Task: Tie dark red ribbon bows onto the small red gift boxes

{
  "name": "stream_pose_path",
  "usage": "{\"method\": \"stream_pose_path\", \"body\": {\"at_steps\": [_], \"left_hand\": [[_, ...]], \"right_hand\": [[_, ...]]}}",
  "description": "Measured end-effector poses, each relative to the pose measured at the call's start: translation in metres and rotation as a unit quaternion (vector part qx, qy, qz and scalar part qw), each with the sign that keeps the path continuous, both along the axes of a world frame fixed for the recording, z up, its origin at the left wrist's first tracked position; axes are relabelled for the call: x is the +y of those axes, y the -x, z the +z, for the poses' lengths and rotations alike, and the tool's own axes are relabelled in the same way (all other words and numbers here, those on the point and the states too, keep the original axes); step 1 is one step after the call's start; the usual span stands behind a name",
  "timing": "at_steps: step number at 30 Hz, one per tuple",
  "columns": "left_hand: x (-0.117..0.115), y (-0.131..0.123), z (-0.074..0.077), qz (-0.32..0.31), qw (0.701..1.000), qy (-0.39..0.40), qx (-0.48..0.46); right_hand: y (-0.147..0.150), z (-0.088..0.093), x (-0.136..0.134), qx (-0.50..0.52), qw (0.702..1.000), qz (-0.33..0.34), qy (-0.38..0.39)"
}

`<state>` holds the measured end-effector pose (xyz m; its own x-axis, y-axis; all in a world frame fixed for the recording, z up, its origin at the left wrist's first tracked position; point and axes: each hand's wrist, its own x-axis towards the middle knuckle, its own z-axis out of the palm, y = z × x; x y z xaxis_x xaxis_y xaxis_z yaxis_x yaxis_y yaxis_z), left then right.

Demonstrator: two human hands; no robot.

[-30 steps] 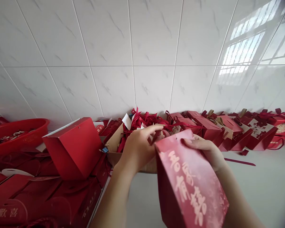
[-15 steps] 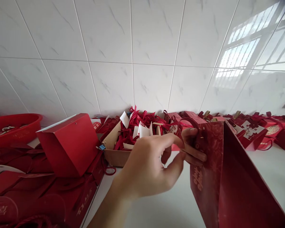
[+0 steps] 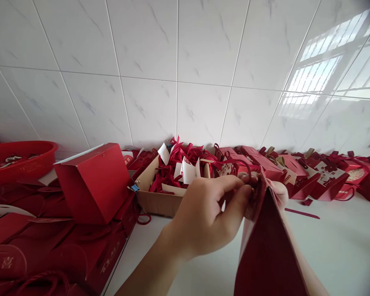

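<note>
A dark red folding gift box (image 3: 269, 250) stands upright in front of me, its narrow top ridge toward the wall. My left hand (image 3: 206, 209) is closed in a pinch on a dark red ribbon (image 3: 245, 163) close to the box's top; the ribbon arches above the fingertips. From the far side, my right hand (image 3: 279, 192) grips the top of the box, fingers showing on both sides of the ridge. Part of that hand and its wrist lie hidden behind the box. The spot where ribbon meets box is mostly covered by my fingers.
Behind my hands sits a cardboard box (image 3: 160, 204) full of red ribbons and white tags. Stacked red boxes (image 3: 92, 185) fill the left, beside a red basin (image 3: 46, 158). Finished-looking gift boxes (image 3: 323, 181) line the tiled wall. A loose ribbon strip (image 3: 303, 213) lies on the white table (image 3: 341, 242).
The gift box has turned, so its printed side no longer faces me and its edge does. My left fingers have moved right, up against the box top. The right hand now shows on its far side.
</note>
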<state>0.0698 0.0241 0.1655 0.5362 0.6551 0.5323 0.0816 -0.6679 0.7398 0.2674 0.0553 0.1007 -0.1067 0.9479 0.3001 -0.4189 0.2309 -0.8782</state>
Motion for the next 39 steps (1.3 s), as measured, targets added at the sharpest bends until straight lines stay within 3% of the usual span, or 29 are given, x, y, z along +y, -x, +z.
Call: {"method": "stream_pose_path", "body": {"at_steps": [4, 9, 15, 19, 22, 28, 39], "left_hand": [[0.000, -0.001, 0.000, -0.016, 0.999, 0.031, -0.019], [0.003, -0.005, -0.005, 0.035, 0.998, 0.027, -0.033], [0.004, -0.006, -0.008, -0.017, 0.987, 0.146, -0.072], [0.004, -0.005, -0.007, -0.048, 0.964, 0.239, -0.110], [0.005, -0.006, -0.005, -0.053, 0.952, 0.270, -0.136], [0.009, -0.007, 0.001, -0.032, 0.943, 0.293, -0.153], [0.020, 0.010, -0.002, 0.022, 0.969, 0.243, -0.036]], "right_hand": [[0.003, 0.008, -0.003, 0.076, 0.997, 0.020, 0.018], [0.000, 0.014, 0.000, 0.015, 0.999, 0.051, -0.010], [-0.001, 0.014, -0.001, -0.037, 0.997, 0.073, 0.011], [0.005, 0.017, -0.003, 0.001, 0.994, 0.111, 0.021], [0.011, 0.022, -0.008, 0.030, 0.994, 0.095, 0.036], [0.020, 0.030, -0.014, 0.036, 0.994, 0.082, 0.063], [0.015, 0.028, -0.012, -0.008, 0.994, 0.108, 0.030]]}}
